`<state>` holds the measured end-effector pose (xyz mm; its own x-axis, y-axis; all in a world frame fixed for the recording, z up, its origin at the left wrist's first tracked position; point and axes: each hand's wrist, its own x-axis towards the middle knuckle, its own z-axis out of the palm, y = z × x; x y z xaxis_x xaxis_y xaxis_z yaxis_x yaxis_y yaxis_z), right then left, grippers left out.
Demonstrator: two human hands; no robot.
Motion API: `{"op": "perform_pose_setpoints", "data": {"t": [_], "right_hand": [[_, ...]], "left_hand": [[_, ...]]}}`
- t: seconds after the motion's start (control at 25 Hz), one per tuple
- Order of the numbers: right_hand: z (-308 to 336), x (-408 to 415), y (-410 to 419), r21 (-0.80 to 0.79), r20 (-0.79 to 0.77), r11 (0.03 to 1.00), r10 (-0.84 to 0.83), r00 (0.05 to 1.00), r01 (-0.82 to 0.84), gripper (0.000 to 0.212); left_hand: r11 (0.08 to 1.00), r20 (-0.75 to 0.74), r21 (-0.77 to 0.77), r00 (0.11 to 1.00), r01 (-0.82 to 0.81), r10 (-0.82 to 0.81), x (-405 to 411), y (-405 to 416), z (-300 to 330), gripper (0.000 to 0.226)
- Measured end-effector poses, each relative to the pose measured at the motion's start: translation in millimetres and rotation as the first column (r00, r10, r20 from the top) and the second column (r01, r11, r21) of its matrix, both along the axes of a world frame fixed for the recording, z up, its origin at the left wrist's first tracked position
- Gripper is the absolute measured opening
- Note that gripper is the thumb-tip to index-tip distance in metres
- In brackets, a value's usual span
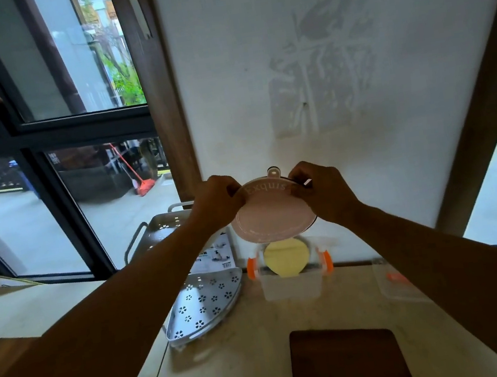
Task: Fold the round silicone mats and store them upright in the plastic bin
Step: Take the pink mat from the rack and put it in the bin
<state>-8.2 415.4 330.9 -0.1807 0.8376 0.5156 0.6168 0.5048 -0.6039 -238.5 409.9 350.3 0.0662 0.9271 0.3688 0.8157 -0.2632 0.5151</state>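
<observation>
I hold a round pink silicone mat (272,217) up in the air in front of the wall. My left hand (217,201) pinches its upper left edge and my right hand (321,190) pinches its upper right edge. White lettering runs along the mat's top rim, and a small hanging tab sticks up at the top. Below it, a clear plastic bin (291,287) with orange clips stands on the counter against the wall. A yellow mat (286,258) stands upright inside the bin, its top above the rim.
A white perforated corner shelf (206,304) lies left of the bin, with a printed box behind it. A clear lid with an orange clip (395,282) lies to the right. A dark wooden board (344,361) sits at the counter's near edge. Windows flank the wall.
</observation>
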Motion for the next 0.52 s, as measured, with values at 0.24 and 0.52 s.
{"op": "perform_pose_setpoints", "data": {"t": [0.24,0.52], "right_hand": [[-46,8,49,-0.053,0.113,0.995,-0.083,0.990,0.089,0.003],[-112,21,115,-0.210,0.134,0.966,-0.124,0.983,0.151,0.012]], "left_hand": [[0.996,-0.023,-0.091,1.000,-0.006,0.004,12,37,-59,0.009],[0.983,-0.031,-0.172,0.997,-0.070,0.065,27,100,-134,0.008]]}}
